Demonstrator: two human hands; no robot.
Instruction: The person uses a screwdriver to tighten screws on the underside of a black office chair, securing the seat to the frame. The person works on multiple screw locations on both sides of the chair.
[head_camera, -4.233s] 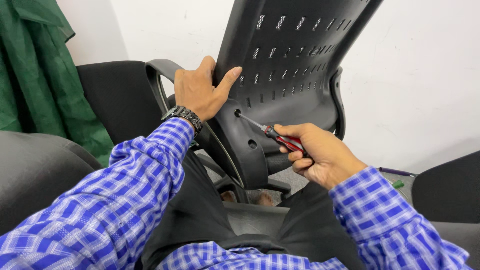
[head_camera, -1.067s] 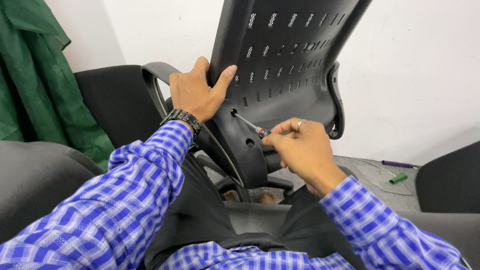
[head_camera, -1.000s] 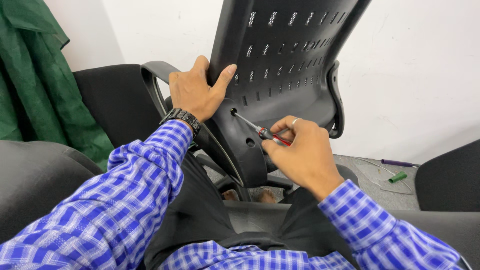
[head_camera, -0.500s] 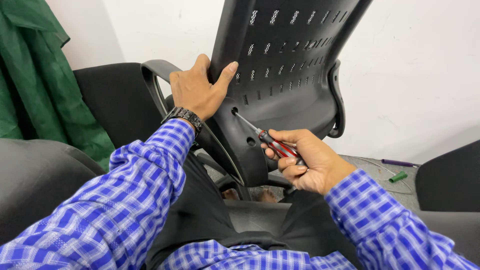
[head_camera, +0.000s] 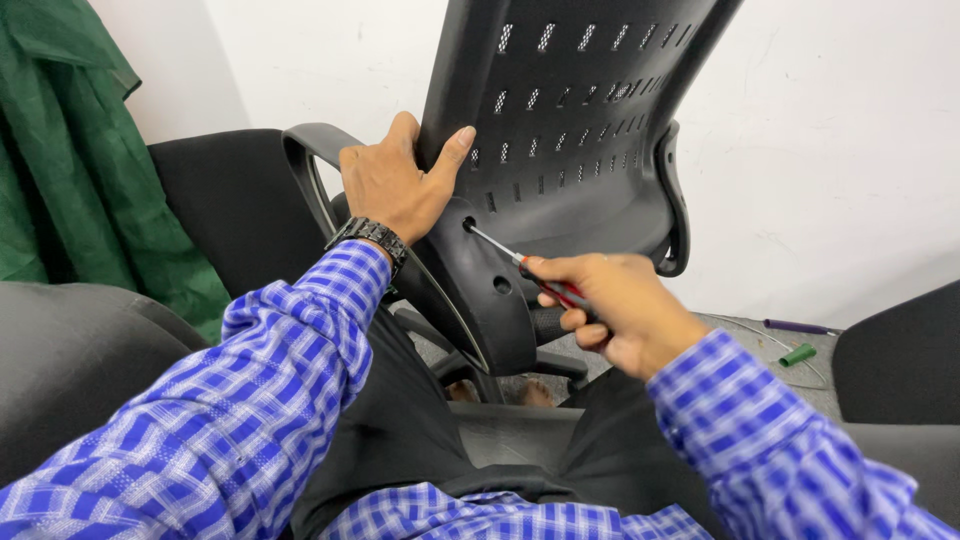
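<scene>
My right hand (head_camera: 625, 310) has its fingers clamped on a red-handled screwdriver (head_camera: 545, 283), the thin metal tip in a hole at ten o'clock. My left hand (head_camera: 395, 185) grips the perforated black plastic chair back (head_camera: 560, 120).

Red-handled screwdriver (head_camera: 530, 272) tip in black chair back (head_camera: 560, 120) hole.
</scene>
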